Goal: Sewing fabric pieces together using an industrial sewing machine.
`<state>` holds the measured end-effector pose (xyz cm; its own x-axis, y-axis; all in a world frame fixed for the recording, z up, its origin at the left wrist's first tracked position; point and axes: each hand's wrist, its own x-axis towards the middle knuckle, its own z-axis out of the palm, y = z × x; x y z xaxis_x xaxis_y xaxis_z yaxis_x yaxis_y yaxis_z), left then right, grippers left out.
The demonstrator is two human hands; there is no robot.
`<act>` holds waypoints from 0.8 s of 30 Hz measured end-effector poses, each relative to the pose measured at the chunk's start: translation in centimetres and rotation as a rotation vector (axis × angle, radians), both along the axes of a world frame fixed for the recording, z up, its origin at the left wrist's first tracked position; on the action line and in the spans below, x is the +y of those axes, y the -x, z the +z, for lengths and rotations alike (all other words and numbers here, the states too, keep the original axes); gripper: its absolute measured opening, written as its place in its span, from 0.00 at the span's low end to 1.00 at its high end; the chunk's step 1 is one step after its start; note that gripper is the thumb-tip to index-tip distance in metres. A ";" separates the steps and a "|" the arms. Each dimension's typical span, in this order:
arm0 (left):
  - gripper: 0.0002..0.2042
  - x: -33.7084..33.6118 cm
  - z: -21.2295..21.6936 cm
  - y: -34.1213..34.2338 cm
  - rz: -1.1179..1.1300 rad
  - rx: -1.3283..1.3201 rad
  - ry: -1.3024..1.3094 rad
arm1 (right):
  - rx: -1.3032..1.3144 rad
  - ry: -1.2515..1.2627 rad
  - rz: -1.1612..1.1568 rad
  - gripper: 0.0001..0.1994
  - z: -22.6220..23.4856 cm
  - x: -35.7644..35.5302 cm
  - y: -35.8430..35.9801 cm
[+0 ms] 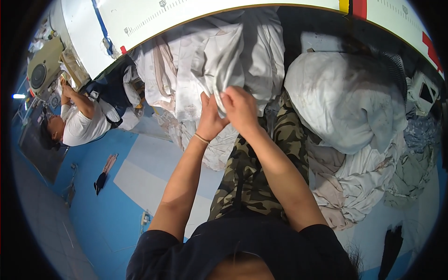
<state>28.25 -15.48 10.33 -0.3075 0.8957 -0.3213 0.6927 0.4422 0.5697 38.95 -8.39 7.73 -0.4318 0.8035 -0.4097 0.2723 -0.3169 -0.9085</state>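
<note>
Hands first: my left hand (pixel 211 119) and right hand (pixel 240 108) both pinch the white sheet (pixel 224 65), center-top of frame, above the laundry pile (pixel 345 107). I'd find the hem and keep it taut, imo.

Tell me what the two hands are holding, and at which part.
Both the left hand and the right hand pinch a light grey-white cloth at its bunched lower edge; the rest hangs from the table.
</note>
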 end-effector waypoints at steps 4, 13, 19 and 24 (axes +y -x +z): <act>0.14 -1.8 -1.9 0.5 0.297 -0.039 0.105 | 0.323 0.042 0.047 0.03 -0.6 -0.6 1.2; 0.12 -0.6 -0.6 0.5 0.386 -0.050 0.185 | -0.586 -0.024 -0.080 0.12 -10.8 -2.0 -6.6; 0.17 -0.8 0.2 -0.1 0.195 -0.091 0.160 | -0.167 0.081 -0.059 0.11 -2.6 -1.0 -2.9; 0.20 -1.9 -1.3 -0.3 0.333 0.041 0.155 | 0.015 0.027 0.096 0.07 0.0 -0.9 1.0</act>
